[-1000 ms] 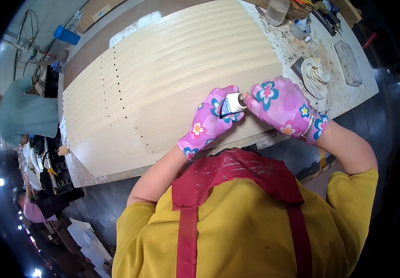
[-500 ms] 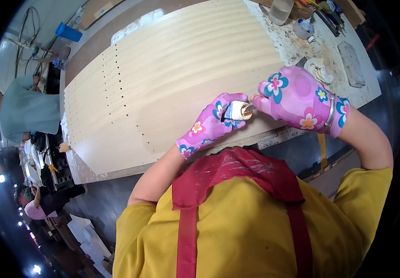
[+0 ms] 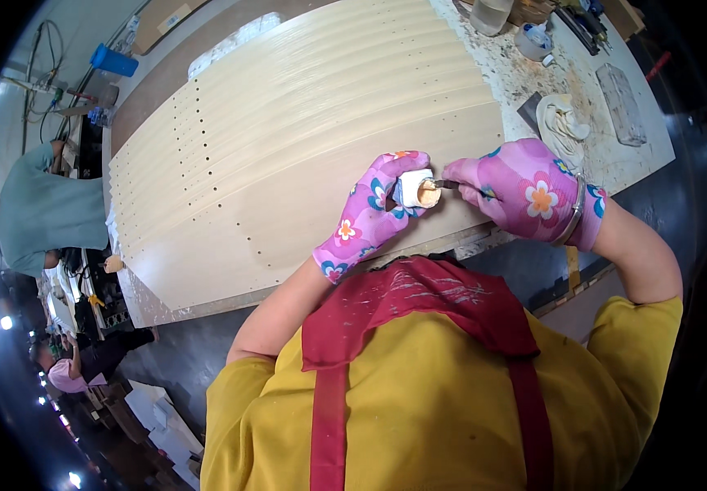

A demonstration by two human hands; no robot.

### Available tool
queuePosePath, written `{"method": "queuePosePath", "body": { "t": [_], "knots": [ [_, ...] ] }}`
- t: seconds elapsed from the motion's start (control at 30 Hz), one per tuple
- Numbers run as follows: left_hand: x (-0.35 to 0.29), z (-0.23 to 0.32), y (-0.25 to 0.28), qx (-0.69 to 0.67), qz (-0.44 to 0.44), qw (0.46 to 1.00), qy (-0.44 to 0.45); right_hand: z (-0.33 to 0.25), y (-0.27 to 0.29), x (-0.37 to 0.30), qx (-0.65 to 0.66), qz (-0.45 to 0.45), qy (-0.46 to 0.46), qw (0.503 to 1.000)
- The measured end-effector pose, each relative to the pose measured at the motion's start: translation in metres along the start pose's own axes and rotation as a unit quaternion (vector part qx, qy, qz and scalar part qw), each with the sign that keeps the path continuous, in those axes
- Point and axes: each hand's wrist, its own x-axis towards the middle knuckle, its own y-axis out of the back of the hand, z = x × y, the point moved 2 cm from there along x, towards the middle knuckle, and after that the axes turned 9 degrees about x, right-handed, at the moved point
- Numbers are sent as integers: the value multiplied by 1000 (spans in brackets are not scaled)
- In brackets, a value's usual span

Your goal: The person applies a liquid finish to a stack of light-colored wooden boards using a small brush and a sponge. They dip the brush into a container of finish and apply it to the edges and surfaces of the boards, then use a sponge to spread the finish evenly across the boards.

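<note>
My left hand (image 3: 367,214), in a pink flowered glove, grips a small white tub (image 3: 412,190) of tan filler, tilted toward my right. My right hand (image 3: 525,190), in a matching glove, pinches a thin metal blade (image 3: 445,185) whose tip dips into the tub's open mouth. Both hands hover over the near edge of a stack of pale wood-grain panels (image 3: 288,139) with rows of drilled holes along the left side.
A white cloth (image 3: 564,123), a clear jar (image 3: 491,14), a small tub (image 3: 533,39) and a grey block (image 3: 622,94) lie on the speckled bench (image 3: 525,78) at right. A person in a teal shirt (image 3: 50,209) stands at left; another in a pink cap (image 3: 67,375) is lower left.
Both hands have shifted slightly toward me along the panel edge. The tub has turned so its open mouth faces my right hand, and the blade tip now sits in it.
</note>
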Motion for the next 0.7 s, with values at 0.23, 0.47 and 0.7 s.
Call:
{"method": "queuePosePath", "body": {
  "t": [0.23, 0.47, 0.7],
  "knots": [
    [-2, -11, 1, -33, -6, 999, -4, 8, -1, -3, 113, 10, -21, 993],
    [-1, -16, -1, 58, 23, 998, -4, 35, -7, -1, 301, -70, -101, 946],
    [6, -11, 1, 44, 1, 999, 12, 73, -52, -23, 609, -42, -156, 777]
  ]
}}
